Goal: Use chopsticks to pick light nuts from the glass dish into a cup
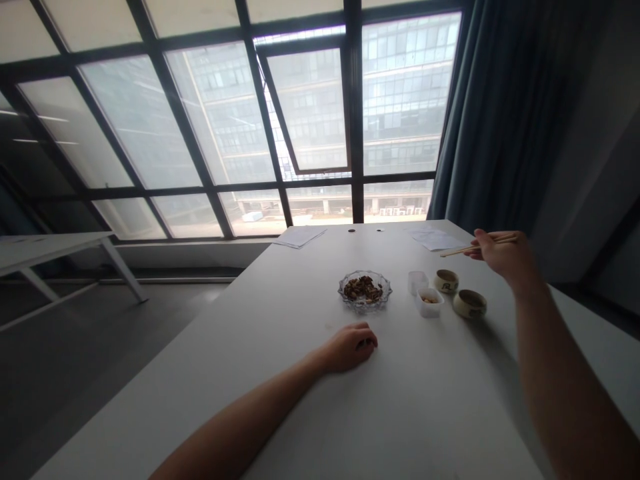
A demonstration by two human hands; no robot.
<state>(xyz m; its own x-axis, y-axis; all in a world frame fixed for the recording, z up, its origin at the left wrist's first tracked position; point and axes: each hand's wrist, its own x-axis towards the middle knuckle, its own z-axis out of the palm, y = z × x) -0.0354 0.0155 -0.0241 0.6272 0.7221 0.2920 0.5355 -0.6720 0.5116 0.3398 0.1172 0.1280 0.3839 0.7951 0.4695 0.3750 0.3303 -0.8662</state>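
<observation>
Here we go: the right hand (501,257) is up off the worktop (425,407), fingers closed around a pair of wooden chopsticks (463,249), tips pointing left, held in the air beyond the cups. The left hand (349,348) is down on the worktop, fingers curled in, no object showing in its grip, and it sits near a cut-glass dish (365,291) piled with brown pieces of food. Just right of that dish, a small clear plastic tub (429,303) with pale bits inside, and a second tub (417,282) behind it, contents too faint to call. Further right, a ceramic cup (470,304) and, behind it, a smaller ceramic cup (447,281) with a dark character on the side. Sheets of paper (300,236) lie at the far end, below a big window (215,120).
</observation>
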